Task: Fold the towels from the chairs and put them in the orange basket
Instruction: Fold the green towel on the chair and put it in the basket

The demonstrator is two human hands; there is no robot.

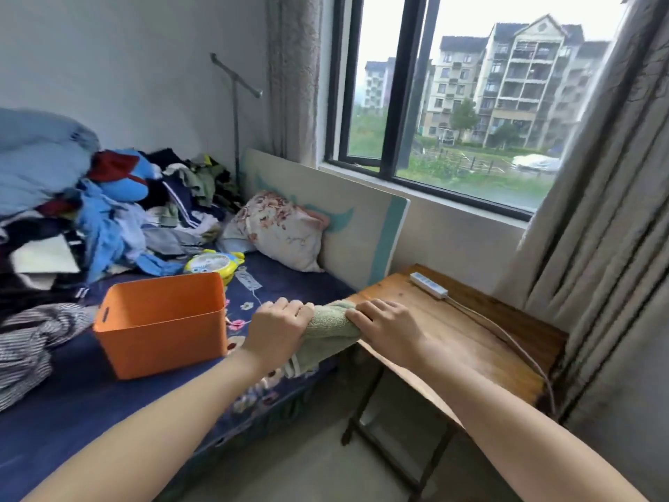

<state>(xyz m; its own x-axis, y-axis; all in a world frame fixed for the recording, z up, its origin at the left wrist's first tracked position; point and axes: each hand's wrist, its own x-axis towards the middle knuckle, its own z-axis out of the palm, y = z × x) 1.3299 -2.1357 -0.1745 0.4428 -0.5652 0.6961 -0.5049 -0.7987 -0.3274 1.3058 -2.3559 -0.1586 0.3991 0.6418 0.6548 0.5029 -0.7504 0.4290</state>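
Note:
A folded pale green towel (327,329) is held in the air between the bed and the wooden table. My left hand (277,326) grips its left end with curled fingers. My right hand (385,324) grips its right end over the table's corner. A striped white edge of the towel hangs below my left wrist. The orange basket (163,338) stands on the bed just left of my left hand, and no towel shows inside it from this angle.
A wooden table (470,342) with a white power strip (429,285) and its cord is at the right. The dark blue bed (90,400) carries a heap of clothes (90,219), a floral pillow (278,230) and a yellow fan (213,264). Curtains hang at the right.

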